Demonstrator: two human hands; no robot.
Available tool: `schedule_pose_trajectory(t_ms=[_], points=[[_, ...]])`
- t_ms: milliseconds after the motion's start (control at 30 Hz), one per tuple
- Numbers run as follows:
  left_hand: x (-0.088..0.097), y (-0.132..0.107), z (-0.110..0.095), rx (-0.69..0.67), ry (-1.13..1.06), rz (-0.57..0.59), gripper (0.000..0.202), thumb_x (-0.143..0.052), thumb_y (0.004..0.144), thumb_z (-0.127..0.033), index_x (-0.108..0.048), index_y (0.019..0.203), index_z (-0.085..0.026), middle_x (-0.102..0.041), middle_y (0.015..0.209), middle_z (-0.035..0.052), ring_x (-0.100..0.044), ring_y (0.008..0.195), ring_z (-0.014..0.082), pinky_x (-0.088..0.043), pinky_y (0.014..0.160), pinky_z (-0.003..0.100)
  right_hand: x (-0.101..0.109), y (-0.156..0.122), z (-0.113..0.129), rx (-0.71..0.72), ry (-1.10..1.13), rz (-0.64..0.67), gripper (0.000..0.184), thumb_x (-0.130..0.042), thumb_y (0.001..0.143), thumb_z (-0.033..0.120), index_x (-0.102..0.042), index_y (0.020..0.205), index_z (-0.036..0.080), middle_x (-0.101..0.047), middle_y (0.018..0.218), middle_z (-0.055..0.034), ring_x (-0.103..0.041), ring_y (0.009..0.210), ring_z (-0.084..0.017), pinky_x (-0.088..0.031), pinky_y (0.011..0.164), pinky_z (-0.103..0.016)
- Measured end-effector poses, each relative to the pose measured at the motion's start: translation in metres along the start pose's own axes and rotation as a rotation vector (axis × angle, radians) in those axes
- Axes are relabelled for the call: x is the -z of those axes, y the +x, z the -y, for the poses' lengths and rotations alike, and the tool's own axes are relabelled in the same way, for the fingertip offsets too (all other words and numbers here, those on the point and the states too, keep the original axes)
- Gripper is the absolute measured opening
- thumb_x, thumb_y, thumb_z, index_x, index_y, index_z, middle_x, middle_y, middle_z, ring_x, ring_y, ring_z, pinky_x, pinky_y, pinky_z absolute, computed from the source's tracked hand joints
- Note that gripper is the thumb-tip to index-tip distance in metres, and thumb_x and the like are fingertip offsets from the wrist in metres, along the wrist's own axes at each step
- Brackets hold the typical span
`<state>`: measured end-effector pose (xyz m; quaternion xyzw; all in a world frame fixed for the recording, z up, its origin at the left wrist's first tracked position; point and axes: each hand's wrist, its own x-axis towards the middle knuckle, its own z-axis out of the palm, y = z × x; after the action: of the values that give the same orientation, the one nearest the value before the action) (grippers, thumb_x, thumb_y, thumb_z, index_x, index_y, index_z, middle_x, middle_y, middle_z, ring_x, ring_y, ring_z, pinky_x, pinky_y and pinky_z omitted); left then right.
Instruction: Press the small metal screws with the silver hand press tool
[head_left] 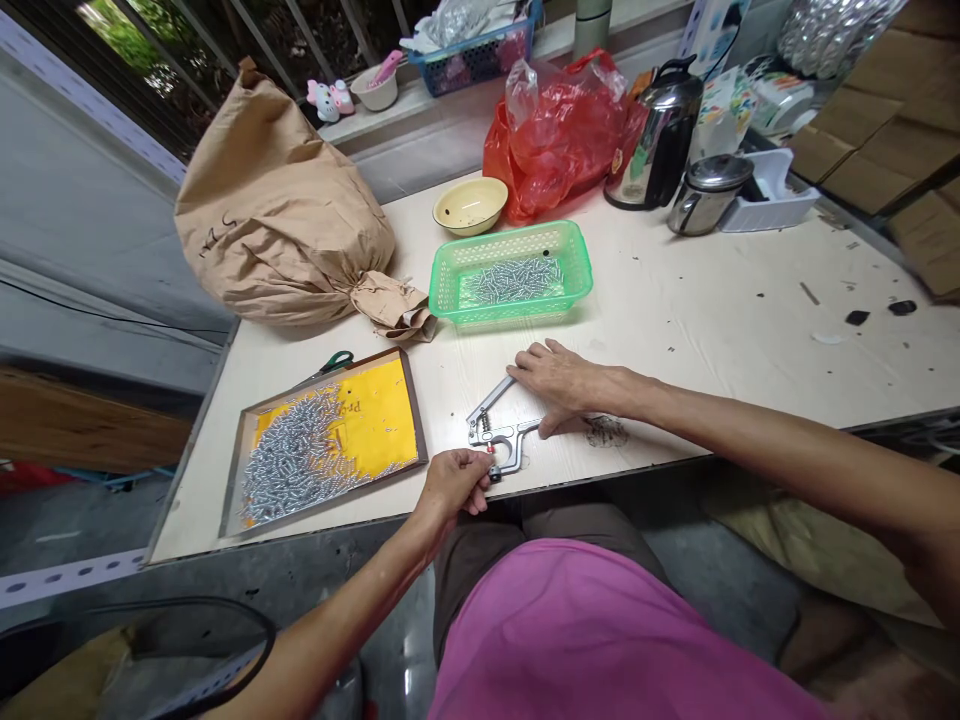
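Note:
A silver hand-press plier [510, 435] with a spring and a C-shaped jaw lies near the table's front edge. My right hand [559, 382] grips its two spread handles, fingers over the upper one and thumb at the lower one. At the jaw, my left hand [456, 482] has its thumb and fingertips pinched together; whatever small thing they hold is hidden. A small red part [490, 449] shows in the jaw beside these fingertips. Left of my hands is a shallow tray [421, 425] with a yellow lining and a heap of small silver metal pieces [292, 460].
Behind the plier stands a green plastic basket [510, 315] with similar metal pieces. A brown paper sack [285, 210], green-handled scissors [336, 362], a cream bowl [470, 207], a red plastic bag [555, 140], a kettle [656, 135] and a metal cup [705, 195] are farther back.

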<state>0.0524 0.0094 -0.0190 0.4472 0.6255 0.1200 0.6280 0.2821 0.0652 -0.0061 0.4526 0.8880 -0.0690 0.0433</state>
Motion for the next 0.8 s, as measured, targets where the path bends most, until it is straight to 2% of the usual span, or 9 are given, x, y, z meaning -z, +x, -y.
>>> schedule_pose_trajectory(t_ms=[100,233,267,333,400,467,567,700,800], points=[[0.000,0.000,0.001,0.008,0.019,-0.006,0.032,-0.066,0.072,-0.043,-0.054,0.067,-0.014,-0.053,0.050,-0.0043,-0.044,0.029,0.0051,-0.029,0.030,0.016,0.001,-0.001,0.003,-0.005,-0.001,0.021,0.066,-0.074,0.061,0.057,-0.059,0.105,0.011,-0.054,0.105,-0.0133,-0.045,0.097,-0.028,-0.034,0.082,-0.039],[0.002,-0.007,0.004,-0.011,0.123,-0.014,0.037,-0.057,0.078,-0.050,-0.054,0.069,-0.015,-0.053,0.052,-0.0029,-0.044,0.031,0.0071,-0.030,0.032,0.019,-0.004,-0.007,0.006,-0.007,0.038,-0.019,0.047,-0.073,0.069,0.048,-0.061,0.097,0.012,-0.056,0.102,-0.0112,-0.046,0.095,-0.025,-0.033,0.076,-0.035],[0.001,-0.010,0.003,-0.062,0.204,-0.044,0.038,-0.054,0.080,-0.052,-0.056,0.070,-0.015,-0.054,0.053,-0.0023,-0.045,0.033,0.0080,-0.032,0.035,0.020,-0.005,-0.009,0.007,-0.010,0.043,-0.029,0.044,-0.073,0.070,0.047,-0.061,0.096,0.012,-0.056,0.101,-0.0109,-0.046,0.095,-0.025,-0.033,0.076,-0.034],[-0.002,-0.015,0.000,-0.245,0.433,-0.160,0.037,-0.050,0.084,-0.050,-0.060,0.078,-0.015,-0.058,0.061,0.0009,-0.054,0.046,0.0118,-0.040,0.045,0.023,-0.007,-0.012,0.008,-0.015,0.044,-0.042,0.041,-0.073,0.072,0.044,-0.061,0.094,0.012,-0.057,0.100,-0.0107,-0.047,0.095,-0.025,-0.033,0.076,-0.034],[-0.009,-0.015,-0.007,-0.484,0.681,-0.290,0.031,-0.053,0.085,-0.043,-0.062,0.096,-0.016,-0.064,0.082,0.0062,-0.061,0.073,0.0186,-0.048,0.065,0.029,-0.007,-0.014,0.009,-0.021,0.036,-0.045,0.040,-0.072,0.073,0.044,-0.061,0.094,0.012,-0.057,0.100,-0.0111,-0.047,0.096,-0.025,-0.033,0.076,-0.034],[-0.018,-0.008,-0.015,-0.700,0.881,-0.340,0.037,-0.059,0.083,-0.036,-0.056,0.114,-0.015,-0.061,0.108,0.0110,-0.056,0.100,0.0249,-0.047,0.083,0.037,-0.007,-0.015,0.011,-0.025,0.035,-0.046,0.040,-0.072,0.073,0.043,-0.061,0.096,0.012,-0.057,0.101,-0.0114,-0.048,0.097,-0.026,-0.033,0.076,-0.035],[-0.030,0.011,-0.028,-0.878,1.069,-0.274,0.052,-0.063,0.079,-0.029,-0.045,0.126,-0.015,-0.049,0.129,0.0135,-0.045,0.117,0.0280,-0.042,0.095,0.041,-0.007,-0.017,0.014,-0.026,0.039,-0.047,0.045,-0.072,0.073,0.044,-0.060,0.101,0.011,-0.056,0.102,-0.0119,-0.048,0.098,-0.026,-0.034,0.077,-0.035],[-0.032,0.031,-0.041,-0.872,1.192,-0.138,0.050,-0.061,0.081,-0.029,-0.043,0.126,-0.015,-0.053,0.120,0.0131,-0.048,0.110,0.0268,-0.044,0.092,0.042,-0.008,-0.024,0.017,-0.078,0.040,-0.035,0.055,-0.075,0.069,0.044,-0.057,0.110,0.011,-0.056,0.107,-0.0130,-0.048,0.100,-0.027,-0.037,0.077,-0.036],[-0.030,0.034,-0.046,-0.872,1.253,-0.114,0.054,-0.062,0.079,-0.034,-0.044,0.125,-0.013,-0.053,0.114,0.0139,-0.048,0.106,0.0276,-0.044,0.089,0.043,-0.006,-0.029,0.018,-0.127,0.044,-0.017,0.052,-0.075,0.070,0.039,-0.057,0.110,0.011,-0.057,0.108,-0.0130,-0.049,0.099,-0.027,-0.039,0.075,-0.034]])
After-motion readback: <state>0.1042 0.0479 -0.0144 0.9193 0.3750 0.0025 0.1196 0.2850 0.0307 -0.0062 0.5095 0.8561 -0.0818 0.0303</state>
